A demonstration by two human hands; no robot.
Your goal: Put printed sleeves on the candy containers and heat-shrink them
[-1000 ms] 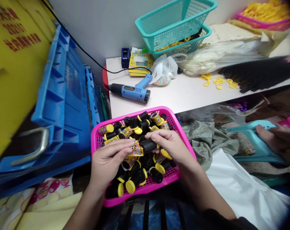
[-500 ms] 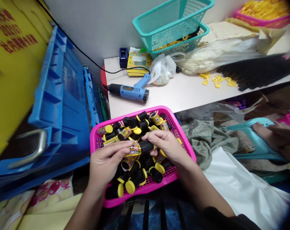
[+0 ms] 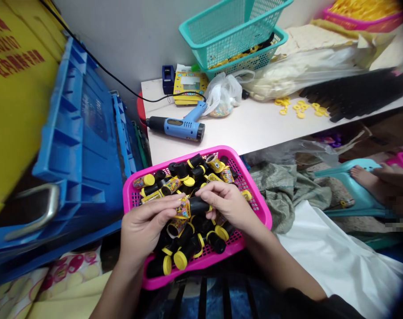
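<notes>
Over the pink basket (image 3: 252, 181), both my hands hold one small black bottle (image 3: 198, 206) lying sideways. A yellow printed label sleeve (image 3: 183, 209) is around its left end. My left hand (image 3: 144, 226) pinches that sleeve between thumb and fingers. At the other end my right hand (image 3: 229, 204) has its thumb and fingers around the bottle's yellow-capped end, which they mostly hide. Several black bottles with yellow caps (image 3: 180, 260) lie jumbled in the basket below, some wearing printed sleeves (image 3: 215, 163).
On the white table (image 3: 241, 133) a blue heat gun (image 3: 181, 127) lies behind the basket. Teal baskets (image 3: 217, 48), a plastic bag (image 3: 224, 95) and yellow rings (image 3: 301, 108) are there too. Blue crates (image 3: 81, 133) stand left. Another person's foot (image 3: 364, 175) rests on a teal stool (image 3: 341, 177).
The whole view has shifted slightly left. Both hands keep their hold on the bottle and sleeve, with only a slight shift of the right fingers.
</notes>
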